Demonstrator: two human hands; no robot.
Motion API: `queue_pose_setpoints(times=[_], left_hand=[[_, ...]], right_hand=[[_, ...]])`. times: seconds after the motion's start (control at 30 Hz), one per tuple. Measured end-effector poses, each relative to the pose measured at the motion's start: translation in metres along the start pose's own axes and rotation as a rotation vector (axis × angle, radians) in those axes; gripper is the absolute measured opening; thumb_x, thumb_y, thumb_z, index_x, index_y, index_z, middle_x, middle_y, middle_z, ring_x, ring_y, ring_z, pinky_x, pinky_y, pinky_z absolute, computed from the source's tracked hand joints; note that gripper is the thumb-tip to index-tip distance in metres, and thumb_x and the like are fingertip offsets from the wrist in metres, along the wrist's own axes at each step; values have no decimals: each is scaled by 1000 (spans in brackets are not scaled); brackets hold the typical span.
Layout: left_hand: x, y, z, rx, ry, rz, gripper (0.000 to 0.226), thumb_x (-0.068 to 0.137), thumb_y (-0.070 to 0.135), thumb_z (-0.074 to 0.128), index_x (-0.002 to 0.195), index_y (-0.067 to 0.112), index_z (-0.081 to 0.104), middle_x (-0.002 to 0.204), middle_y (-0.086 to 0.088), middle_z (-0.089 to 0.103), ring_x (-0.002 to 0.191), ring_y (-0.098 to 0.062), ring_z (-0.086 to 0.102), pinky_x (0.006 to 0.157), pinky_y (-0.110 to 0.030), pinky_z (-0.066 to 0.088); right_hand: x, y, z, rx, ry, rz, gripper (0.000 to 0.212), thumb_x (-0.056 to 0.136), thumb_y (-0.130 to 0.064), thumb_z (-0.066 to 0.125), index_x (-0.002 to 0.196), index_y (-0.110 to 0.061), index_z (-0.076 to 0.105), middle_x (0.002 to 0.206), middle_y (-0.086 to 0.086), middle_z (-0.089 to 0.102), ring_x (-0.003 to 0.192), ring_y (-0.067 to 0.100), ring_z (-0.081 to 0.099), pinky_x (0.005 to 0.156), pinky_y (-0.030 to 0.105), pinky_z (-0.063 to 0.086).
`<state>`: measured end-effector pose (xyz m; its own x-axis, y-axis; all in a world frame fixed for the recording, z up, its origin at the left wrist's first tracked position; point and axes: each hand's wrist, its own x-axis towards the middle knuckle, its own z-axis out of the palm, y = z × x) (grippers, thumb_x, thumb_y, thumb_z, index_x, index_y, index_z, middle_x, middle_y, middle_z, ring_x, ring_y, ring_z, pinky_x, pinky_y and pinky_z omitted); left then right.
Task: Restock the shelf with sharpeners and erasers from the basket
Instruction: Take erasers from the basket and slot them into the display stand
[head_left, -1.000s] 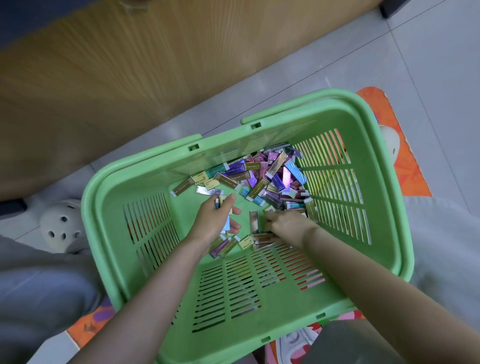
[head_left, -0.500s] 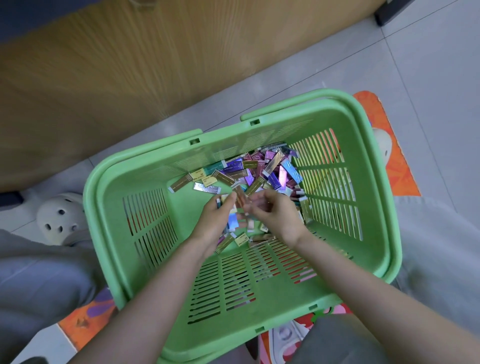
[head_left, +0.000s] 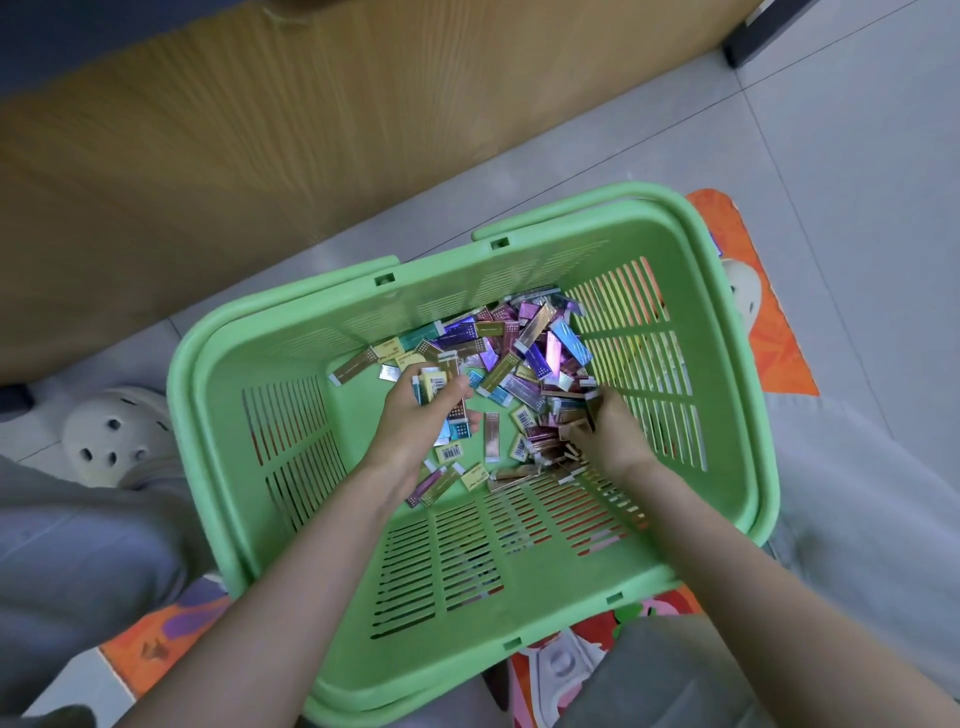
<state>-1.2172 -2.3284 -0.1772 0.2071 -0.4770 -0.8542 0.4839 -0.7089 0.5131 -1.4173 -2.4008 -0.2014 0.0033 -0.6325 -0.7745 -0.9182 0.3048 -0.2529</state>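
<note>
Item, far left: a pale perforated clog (head_left: 117, 436) on the tiled floor (head_left: 857, 182), a grey trouser leg (head_left: 78, 545) below it; neither is in our way.

Item, above: a wooden panel (head_left: 311, 130) running behind the basket; what furniture it belongs to we cannot tell.

Item, centre: the green basket (head_left: 208, 467), with slatted walls, standing partly on an orange mat (head_left: 774, 338).

Item: left hand (head_left: 415, 421), curled around a small sheaf of packets (head_left: 441, 387) with the thumb laid across the top one; the grip is closed on them.

Item: the loose stock (head_left: 524, 353), flat foil-wrapped eraser packets heaped toward the far right corner of the basket floor, a few strays lying nearer us; sharpeners we cannot pick out among them. We judge each piece light, stiff and short, and the glossy wrap likely slippery; it is best pinched across the long edges, or gathered several at once into a squared stack, since a loose fan would probably slide apart.

Item: right hand (head_left: 610, 436), fingers sunk in the near edge of the heap; whether they have closed on anything we cannot tell.

Item, far right: a second clog (head_left: 745, 296) just beside the basket wall.

Obstruction: chiefly the basket's tall sides, which a loaded hand must lift clear of on the way out.
</note>
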Motion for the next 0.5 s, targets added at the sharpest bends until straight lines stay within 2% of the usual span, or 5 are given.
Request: queue_pose_setpoints(times=[0.13, 0.27, 0.33, 0.4, 0.5], left_hand=[[-2, -1, 3, 33, -51, 8, 28, 90, 26, 62, 113, 14, 53, 83, 8, 72, 72, -16, 70, 108, -48, 35], [-3, 2, 3, 57, -55, -7, 32, 86, 32, 66, 112, 18, 53, 106, -2, 69, 99, -27, 65, 106, -47, 37], [-3, 3, 2, 48, -69, 0, 21, 88, 27, 64, 105, 20, 54, 97, 1, 70, 84, -20, 70, 101, -41, 39], [-2, 3, 1, 37, -78, 6, 17, 90, 23, 62, 104, 18, 54, 90, 3, 70, 69, -14, 70, 100, -43, 43], [-3, 4, -1, 36, -72, 8, 23, 90, 22, 63, 110, 15, 54, 93, 0, 70, 67, -14, 70, 101, -52, 44]], right_hand=[[7, 3, 6, -308, -8, -21, 63, 84, -23, 70, 132, -1, 37, 129, 15, 49, 118, 28, 49, 102, 36, 39], [8, 2, 7, -552, -10, -114, 63, 82, -32, 70, 130, -7, 37, 128, 10, 48, 111, 24, 53, 92, 37, 48], [12, 1, 5, -625, -40, -150, 64, 81, -36, 70, 129, -9, 37, 128, 10, 47, 108, 24, 54, 88, 36, 49], [15, 0, 0, -632, -74, -182, 63, 82, -36, 70, 129, -9, 38, 128, 10, 46, 103, 25, 57, 86, 36, 51], [18, 0, -6, -577, -116, -217, 56, 84, -31, 69, 127, -11, 40, 127, 11, 45, 95, 24, 60, 87, 36, 52]])
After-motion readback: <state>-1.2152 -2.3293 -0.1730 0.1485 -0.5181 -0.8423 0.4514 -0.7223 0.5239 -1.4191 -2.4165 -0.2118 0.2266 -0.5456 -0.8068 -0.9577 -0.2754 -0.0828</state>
